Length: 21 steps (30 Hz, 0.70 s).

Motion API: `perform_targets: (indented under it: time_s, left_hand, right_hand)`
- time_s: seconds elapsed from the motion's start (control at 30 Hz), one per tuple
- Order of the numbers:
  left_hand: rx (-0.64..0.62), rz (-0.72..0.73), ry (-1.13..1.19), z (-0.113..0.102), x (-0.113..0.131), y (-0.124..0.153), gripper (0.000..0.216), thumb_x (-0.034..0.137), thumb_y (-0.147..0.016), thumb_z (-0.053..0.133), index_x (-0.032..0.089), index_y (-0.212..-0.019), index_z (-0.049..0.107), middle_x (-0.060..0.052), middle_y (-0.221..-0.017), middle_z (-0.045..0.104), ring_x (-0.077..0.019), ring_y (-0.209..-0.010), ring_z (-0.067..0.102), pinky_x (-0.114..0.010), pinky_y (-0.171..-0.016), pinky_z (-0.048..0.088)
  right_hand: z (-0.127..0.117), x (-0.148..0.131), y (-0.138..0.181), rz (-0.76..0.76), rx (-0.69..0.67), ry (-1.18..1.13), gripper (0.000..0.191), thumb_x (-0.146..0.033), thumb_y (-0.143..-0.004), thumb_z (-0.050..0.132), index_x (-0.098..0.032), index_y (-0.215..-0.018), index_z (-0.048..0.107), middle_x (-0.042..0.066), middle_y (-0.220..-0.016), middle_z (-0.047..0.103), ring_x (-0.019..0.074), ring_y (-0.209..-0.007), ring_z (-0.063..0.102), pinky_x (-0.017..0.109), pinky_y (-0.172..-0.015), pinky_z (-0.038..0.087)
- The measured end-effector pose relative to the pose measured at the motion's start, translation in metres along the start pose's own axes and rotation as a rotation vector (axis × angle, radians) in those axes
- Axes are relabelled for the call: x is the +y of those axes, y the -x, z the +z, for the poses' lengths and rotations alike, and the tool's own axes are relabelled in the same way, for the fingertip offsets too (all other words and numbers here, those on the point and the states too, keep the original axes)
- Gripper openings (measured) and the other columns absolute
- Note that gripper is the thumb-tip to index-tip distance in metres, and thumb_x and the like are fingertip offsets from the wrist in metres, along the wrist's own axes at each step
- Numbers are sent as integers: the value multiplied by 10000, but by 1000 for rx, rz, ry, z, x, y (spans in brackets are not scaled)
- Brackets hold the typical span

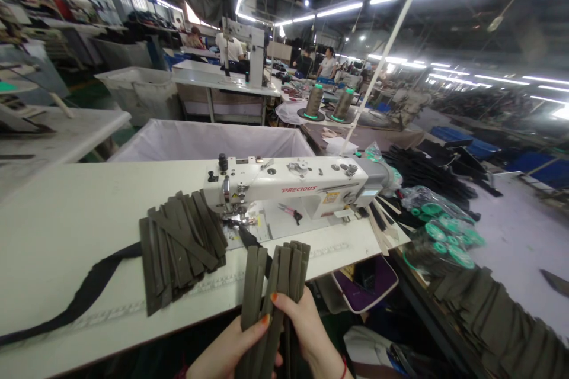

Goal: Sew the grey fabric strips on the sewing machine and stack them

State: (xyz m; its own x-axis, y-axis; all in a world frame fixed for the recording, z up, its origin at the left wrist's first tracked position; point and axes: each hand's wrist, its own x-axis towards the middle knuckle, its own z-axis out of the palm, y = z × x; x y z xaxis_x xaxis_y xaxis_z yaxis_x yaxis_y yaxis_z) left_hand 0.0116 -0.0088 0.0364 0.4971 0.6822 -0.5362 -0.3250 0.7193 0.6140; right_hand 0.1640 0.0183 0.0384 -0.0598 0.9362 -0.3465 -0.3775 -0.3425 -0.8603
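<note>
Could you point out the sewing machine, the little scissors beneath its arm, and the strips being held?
Sewing machine (284,180): head view, on its white arm.
Little scissors (295,214): head view, on the dark part.
Held strips (278,277): head view, on a front strip's flat face.

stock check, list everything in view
sewing machine: one, white, front centre
table: one, whitish, under machine
strip piles: at least two, olive, left and right
fabric band: count unclear, black, on table
snips: one, black and pink, under machine arm
thread cones: two, brown, behind machine
spools: several, green-ended, right of machine
bins: at least two, whitish, beyond table
people: several, mixed clothing, background
lights: several, white, overhead
held strips: several, olive, bottom centre
left hand: one, orange nail, gripping strips
right hand: one, orange nail, gripping strips
</note>
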Motion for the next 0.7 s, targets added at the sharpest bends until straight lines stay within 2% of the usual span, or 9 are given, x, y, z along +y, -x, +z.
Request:
perform_targets:
  time_s: [0.13, 0.2, 0.3, 0.33, 0.4, 0.47, 0.57, 0.63, 0.7]
  left_hand:
    - [-71, 14, -5, -3, 9, 2, 424, 533, -788, 738, 144, -931, 647, -92, -872, 677, -228, -831, 681, -341, -737, 557]
    - [-33, 62, -48, -7, 10, 1, 417, 540, -785, 736, 146, -881, 640, -53, -814, 636, -169, -731, 636, -300, -686, 547]
    - [37, 141, -142, -7, 5, -4, 408, 536, -757, 755, 163, -833, 607, 61, -631, 473, -44, -451, 353, -198, -473, 426]
    - [40, 154, -164, -6, 2, -5, 391, 516, -753, 761, 171, -836, 598, 82, -602, 431, -32, -424, 274, -180, -429, 365]
    - [31, 158, -196, 0, -1, -8, 331, 438, -752, 770, 181, -856, 591, 89, -584, 432, -31, -404, 264, -169, -400, 305]
    - [45, 161, -260, 6, -1, -9, 280, 366, -754, 760, 185, -910, 615, 84, -550, 462, -56, -388, 340, -184, -402, 334]
    - [87, 180, -340, 11, 1, -9, 305, 334, -729, 761, 191, -983, 670, 44, -503, 539, -160, -453, 518, -268, -485, 475]
    - [102, 188, -336, 12, 2, -8, 339, 328, -695, 788, 200, -995, 696, -14, -581, 641, -265, -644, 648, -349, -631, 551]
    - [116, 172, -345, 14, 0, -8, 384, 334, -664, 824, 211, -1007, 704, -63, -753, 723, -343, -881, 681, -406, -781, 564]
  right_hand:
    - [-18, -8, 1, 17, 84, -60, 365, -420, -725, 769, -123, -927, 708, 76, -798, 708, 183, -750, 661, 282, -691, 540]
    - [-25, -12, -1, 32, 89, -72, 378, -449, -729, 759, -120, -905, 698, 74, -753, 700, 177, -701, 654, 295, -685, 542]
    - [-25, -18, -3, 27, 49, -44, 355, -392, -666, 831, -132, -852, 677, 41, -728, 682, 119, -576, 579, 252, -590, 503]
    - [-21, -19, -3, 26, 27, -32, 375, -364, -642, 856, -136, -875, 673, 40, -756, 690, 109, -563, 563, 242, -568, 485]
    - [-11, -19, -1, 26, -43, -11, 473, -341, -613, 880, -155, -983, 652, 44, -829, 706, 118, -575, 569, 245, -548, 463]
    - [-1, -18, 1, -14, -118, 53, 548, -339, -602, 887, -180, -1055, 623, 32, -870, 697, 146, -627, 592, 270, -577, 473]
    - [10, -17, 5, -133, -159, 239, 521, -296, -577, 897, -196, -1015, 633, 2, -890, 663, 178, -754, 599, 291, -675, 484]
    - [13, -15, 8, -173, -134, 293, 466, -274, -577, 894, -195, -963, 646, -11, -882, 644, 178, -809, 577, 280, -721, 469]
    - [10, -12, 12, -184, -98, 237, 420, -300, -603, 875, -189, -939, 649, -18, -860, 625, 165, -795, 552, 269, -713, 456]
